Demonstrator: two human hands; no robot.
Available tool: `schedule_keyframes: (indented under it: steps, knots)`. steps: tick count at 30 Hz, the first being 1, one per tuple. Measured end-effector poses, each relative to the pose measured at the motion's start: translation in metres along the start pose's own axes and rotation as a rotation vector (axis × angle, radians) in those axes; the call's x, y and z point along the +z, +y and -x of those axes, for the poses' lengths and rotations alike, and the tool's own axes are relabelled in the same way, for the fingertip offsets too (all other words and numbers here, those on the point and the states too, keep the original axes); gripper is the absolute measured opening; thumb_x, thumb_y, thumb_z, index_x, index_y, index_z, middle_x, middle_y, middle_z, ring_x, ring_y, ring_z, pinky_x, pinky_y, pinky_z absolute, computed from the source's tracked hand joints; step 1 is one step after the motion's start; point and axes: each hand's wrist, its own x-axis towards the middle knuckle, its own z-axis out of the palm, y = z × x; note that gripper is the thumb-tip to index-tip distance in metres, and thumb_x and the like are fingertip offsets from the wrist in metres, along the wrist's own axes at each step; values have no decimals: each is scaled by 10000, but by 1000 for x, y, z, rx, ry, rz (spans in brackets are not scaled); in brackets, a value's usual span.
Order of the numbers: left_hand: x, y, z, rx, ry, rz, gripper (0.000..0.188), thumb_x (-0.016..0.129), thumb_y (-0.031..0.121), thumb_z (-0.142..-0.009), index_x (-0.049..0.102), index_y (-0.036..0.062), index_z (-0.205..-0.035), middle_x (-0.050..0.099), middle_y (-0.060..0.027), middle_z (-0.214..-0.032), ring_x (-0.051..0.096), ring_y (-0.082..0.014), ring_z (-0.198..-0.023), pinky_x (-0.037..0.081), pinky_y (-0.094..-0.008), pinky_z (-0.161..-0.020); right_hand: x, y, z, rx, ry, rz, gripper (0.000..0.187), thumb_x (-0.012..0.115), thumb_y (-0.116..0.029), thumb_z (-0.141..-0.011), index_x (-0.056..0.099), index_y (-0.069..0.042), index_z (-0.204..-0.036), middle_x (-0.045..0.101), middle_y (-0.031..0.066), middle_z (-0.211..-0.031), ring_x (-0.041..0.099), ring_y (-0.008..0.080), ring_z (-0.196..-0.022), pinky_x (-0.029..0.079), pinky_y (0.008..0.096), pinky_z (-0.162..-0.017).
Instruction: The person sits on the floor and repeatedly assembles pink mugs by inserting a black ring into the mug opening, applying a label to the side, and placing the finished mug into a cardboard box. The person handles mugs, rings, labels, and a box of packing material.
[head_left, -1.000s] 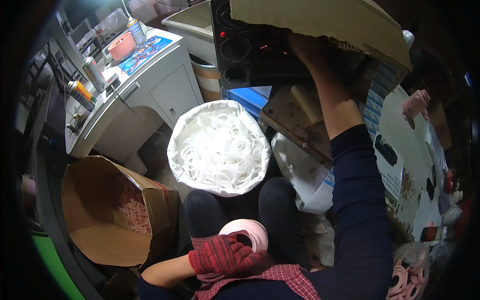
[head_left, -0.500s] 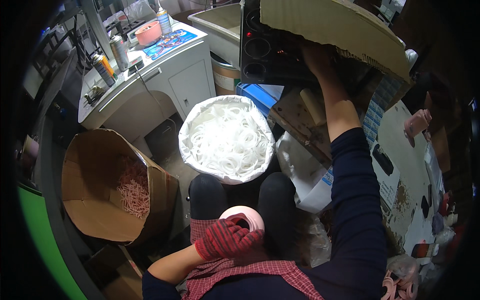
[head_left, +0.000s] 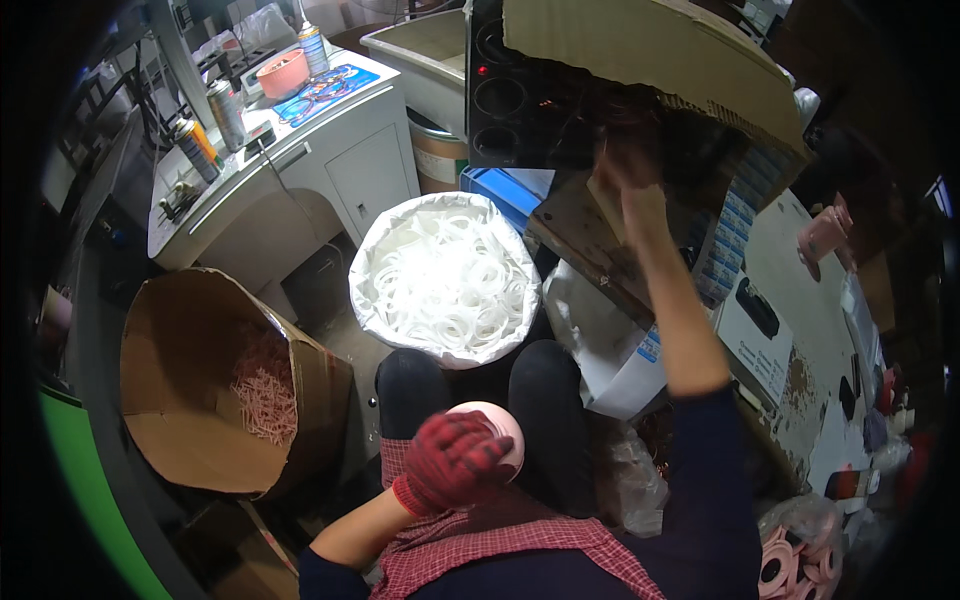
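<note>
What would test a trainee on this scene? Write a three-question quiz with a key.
1. Which hand touches the round pink part at the lap?
2. Fill in: the bucket of white rings stands just beyond the person's ____.
3. True or false: the large cardboard box at left is full to the brim.

Key:
1. The gloved left hand.
2. Knees.
3. False; only some thin pink pieces show inside.

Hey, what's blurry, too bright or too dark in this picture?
In the head view, the right hand is smeared and dim; in that same view, the white rings look nearly washed out in places, and the picture's corners fall to black.
</note>
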Motion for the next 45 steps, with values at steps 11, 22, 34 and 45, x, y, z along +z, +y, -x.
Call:
schedule_keyframes:
  steps: [11, 22, 34, 45]
  knots:
    - [20, -3, 48, -480, 234, 759, 838, 689, 467, -944, 343, -17, -1535, 393, -187, -1579, 403, -319, -1447, 323, -463, -1192, 41, -93, 255, 160, -741, -208, 311, 620, -139, -945, 717, -41, -1224, 631, 165, -1183, 657, 289, -1032, 524, 380, -924]
    - [16, 18, 87, -488, 191, 845, 968, 765, 531, -853, 351, -34, -1520, 438, -182, -1522, 490, -306, -1368, 402, -442, -1139, 30, -104, 312, 59, -737, -443, 1020, 903, -337, -677, 421, -30, -1522, 328, 232, -1608, 280, 375, -1515, 242, 457, -1236]
    - [10, 30, 82, -645, -16, 409, 1192, 846, 572, -746, 231, -18, -1578, 331, -172, -1585, 410, -304, -1430, 326, -444, -1193, 33, -124, 361, 106, -419, -195, 955, 808, -161, -748, 333, -33, -1566, 226, 248, -1645, 188, 432, -1539, 185, 485, -1252]
    - [16, 54, 112, -660, 242, 956, 829, 792, 313, -900, 337, 127, -1568, 315, -181, -1627, 343, -328, -1487, 315, -491, -1199, 18, -142, 364, 436, -192, -415, 550, 594, -20, -825, 573, 1, -1375, 605, 182, -1382, 589, 307, -1279, 435, 400, -1116]
